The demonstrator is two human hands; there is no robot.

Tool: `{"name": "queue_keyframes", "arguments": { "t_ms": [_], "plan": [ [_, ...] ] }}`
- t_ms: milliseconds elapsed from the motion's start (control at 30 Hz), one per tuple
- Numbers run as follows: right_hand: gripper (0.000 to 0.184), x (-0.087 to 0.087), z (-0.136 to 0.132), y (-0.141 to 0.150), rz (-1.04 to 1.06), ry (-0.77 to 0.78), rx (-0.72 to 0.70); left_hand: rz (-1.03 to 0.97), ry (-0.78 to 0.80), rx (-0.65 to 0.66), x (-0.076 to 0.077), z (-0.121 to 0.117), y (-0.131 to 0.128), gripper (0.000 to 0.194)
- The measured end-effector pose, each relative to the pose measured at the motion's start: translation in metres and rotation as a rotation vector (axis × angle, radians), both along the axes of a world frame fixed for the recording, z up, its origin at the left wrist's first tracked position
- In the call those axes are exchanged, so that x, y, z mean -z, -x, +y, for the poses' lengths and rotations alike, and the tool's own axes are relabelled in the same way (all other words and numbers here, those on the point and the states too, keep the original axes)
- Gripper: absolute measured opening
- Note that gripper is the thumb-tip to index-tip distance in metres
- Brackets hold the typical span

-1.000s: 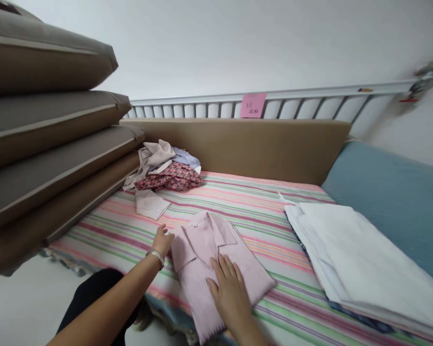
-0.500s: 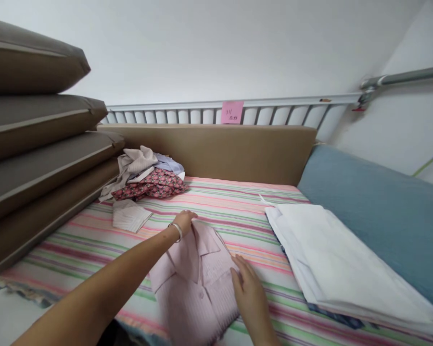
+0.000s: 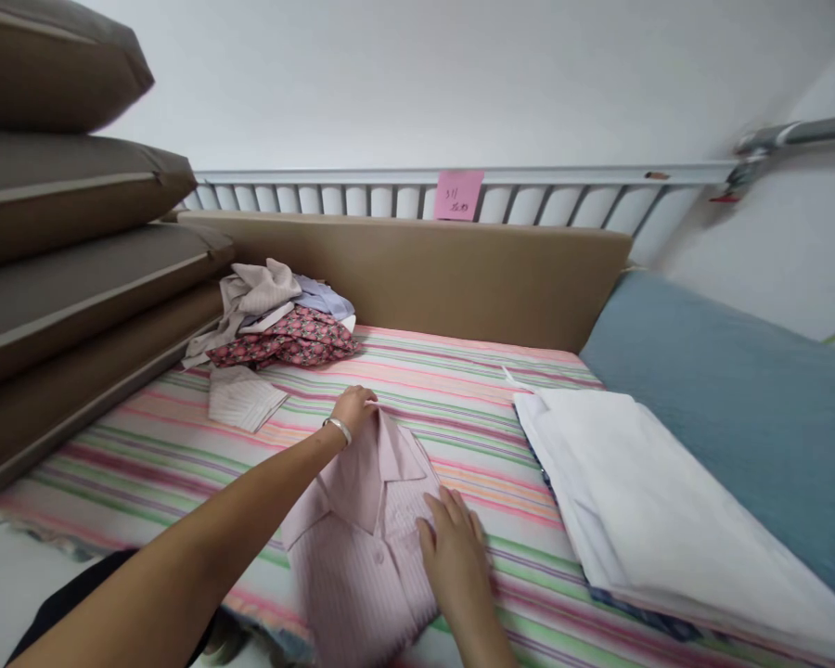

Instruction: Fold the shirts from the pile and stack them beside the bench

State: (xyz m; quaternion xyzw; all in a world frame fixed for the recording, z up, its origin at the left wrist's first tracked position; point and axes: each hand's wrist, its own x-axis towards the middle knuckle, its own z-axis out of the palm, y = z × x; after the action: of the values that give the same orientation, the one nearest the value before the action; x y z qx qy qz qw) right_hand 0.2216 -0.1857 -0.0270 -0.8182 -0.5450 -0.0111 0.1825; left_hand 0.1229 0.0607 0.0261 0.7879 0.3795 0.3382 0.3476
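A pale pink ribbed shirt (image 3: pixel 352 575) with a wide collar and a button lies front up on the striped sheet (image 3: pixel 480 427). My left hand (image 3: pixel 354 408), a silver bangle on its wrist, has its fingers closed on the top edge of the shirt's collar. On the shirt's right side rests my right hand (image 3: pixel 455 547), palm down with the fingers a little apart. The shirt's lower end runs out of the picture at the bottom.
Crumpled clothes (image 3: pixel 285 320) lie at the back left, with a striped cloth (image 3: pixel 243 397) before them. Stacked brown cushions (image 3: pixel 90 269) rise at the left. White folded fabric (image 3: pixel 654 492) lies at the right beside a blue padded surface (image 3: pixel 724 371). A brown panel (image 3: pixel 424 278) stands behind.
My right hand has shifted left from the shirt's side edge onto its front. My left hand keeps its hold at the collar. The camera view has tilted slightly.
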Motion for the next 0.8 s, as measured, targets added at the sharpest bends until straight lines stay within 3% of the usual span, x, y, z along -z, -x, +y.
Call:
{"name": "queue_keyframes", "arguments": {
  "t_ms": [100, 233, 333, 400, 600, 800],
  "plan": [
    [0.038, -0.007, -0.001, 0.004, -0.039, -0.047, 0.000, -0.043, 0.003, -0.017, -0.005, -0.027, 0.023, 0.021],
    [0.044, -0.012, -0.004, 0.021, -0.084, -0.179, -0.157, -0.122, -0.027, 0.078, -0.006, -0.089, 0.087, 0.034],
    [0.050, -0.007, -0.005, 0.037, -0.078, -0.122, -0.238, 0.009, -0.091, 0.137, 0.003, -0.133, 0.135, 0.043],
    [0.051, -0.001, -0.004, 0.045, -0.065, -0.044, -0.259, 0.132, -0.085, 0.166, 0.014, -0.151, 0.153, 0.048],
    [0.052, 0.010, 0.000, 0.050, -0.114, -0.005, -0.268, 0.331, -0.068, 0.196, 0.045, -0.150, 0.150, 0.054],
    [0.050, 0.014, -0.003, 0.047, -0.149, -0.035, -0.283, 0.151, -0.005, 0.179, 0.036, -0.154, 0.162, 0.053]
  ]
}}
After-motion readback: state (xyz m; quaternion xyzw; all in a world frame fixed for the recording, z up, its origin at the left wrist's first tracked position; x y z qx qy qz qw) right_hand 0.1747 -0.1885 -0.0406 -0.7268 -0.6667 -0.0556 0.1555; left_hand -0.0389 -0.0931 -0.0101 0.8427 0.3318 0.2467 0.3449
